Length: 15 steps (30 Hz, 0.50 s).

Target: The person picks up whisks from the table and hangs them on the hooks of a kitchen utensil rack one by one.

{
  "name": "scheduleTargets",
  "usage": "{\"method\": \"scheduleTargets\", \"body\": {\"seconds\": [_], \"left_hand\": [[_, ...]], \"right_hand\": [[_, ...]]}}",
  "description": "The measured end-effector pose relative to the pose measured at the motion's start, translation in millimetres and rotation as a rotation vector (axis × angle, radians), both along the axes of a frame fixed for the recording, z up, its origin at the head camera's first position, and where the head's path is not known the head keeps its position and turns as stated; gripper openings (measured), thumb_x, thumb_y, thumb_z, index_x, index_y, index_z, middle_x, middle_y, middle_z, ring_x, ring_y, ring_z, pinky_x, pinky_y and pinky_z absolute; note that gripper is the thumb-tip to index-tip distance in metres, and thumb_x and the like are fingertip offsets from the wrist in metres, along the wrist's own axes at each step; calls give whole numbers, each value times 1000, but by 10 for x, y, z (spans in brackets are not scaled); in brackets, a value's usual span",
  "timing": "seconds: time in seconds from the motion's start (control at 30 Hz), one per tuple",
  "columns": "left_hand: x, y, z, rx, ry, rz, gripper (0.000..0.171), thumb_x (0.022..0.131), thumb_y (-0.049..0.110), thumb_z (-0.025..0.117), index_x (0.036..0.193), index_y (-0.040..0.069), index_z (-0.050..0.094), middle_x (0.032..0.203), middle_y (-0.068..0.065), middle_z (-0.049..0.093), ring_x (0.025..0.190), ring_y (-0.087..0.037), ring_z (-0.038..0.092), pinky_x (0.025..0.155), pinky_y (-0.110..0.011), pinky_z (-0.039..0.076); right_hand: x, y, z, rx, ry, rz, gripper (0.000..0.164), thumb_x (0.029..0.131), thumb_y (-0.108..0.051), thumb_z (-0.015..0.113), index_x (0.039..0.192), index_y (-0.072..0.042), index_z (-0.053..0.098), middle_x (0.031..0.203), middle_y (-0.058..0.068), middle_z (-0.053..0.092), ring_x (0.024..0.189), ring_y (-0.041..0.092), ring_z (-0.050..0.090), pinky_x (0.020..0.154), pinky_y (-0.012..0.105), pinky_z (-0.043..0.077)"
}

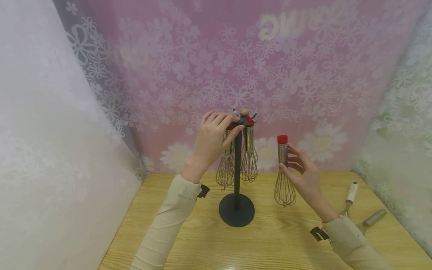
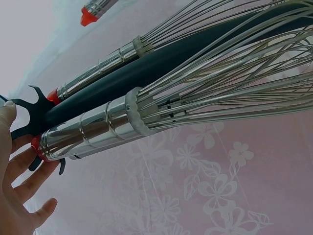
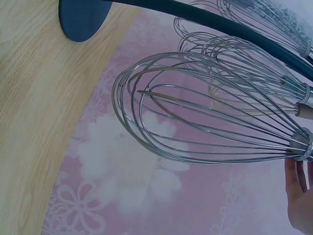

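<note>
- Within your right hand [image 1: 305,175]: whisk [image 1: 284,185], pinched by its handle [image 1: 282,153].
- Likely light, slick metal, springy wires; grasp at handle.
- Your left hand [image 1: 213,132] touches stand [image 1: 237,168]; can't tell if clamped.

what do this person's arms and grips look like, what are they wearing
The left sleeve and right sleeve are cream and reach the wrists. A small, dark, blocky piece sits at each sleeve's end. The left grip and right grip are gloveless. No cables show.
</note>
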<state>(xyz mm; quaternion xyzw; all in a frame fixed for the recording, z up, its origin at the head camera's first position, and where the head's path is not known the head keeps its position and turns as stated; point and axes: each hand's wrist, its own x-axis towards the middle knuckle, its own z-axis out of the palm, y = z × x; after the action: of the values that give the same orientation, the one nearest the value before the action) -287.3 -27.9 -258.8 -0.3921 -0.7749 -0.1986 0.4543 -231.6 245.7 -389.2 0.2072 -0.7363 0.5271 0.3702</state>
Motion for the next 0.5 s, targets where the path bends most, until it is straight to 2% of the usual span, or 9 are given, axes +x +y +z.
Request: {"method": "scheduleTargets", "body": {"seconds": [0.27,0.5], "left_hand": [[-7,-1,-4,4,-4,-2,25,99,35,68,108,13,72,108,-2,73,101,-23,65,107,-42,41],[-1,2,-1,-2,-9,2,25,99,35,67,109,13,72,108,-2,73,102,-23,65,107,-43,41]], "right_hand": [[23,-66,92,23,15,31,72,78,24,72,144,3,53,126,-13,60,98,1,64,86,12,53],[95,-164,252,56,26,77,73,76,27,71,143,5,52,127,-14,59,100,1,63,87,14,53]]}}
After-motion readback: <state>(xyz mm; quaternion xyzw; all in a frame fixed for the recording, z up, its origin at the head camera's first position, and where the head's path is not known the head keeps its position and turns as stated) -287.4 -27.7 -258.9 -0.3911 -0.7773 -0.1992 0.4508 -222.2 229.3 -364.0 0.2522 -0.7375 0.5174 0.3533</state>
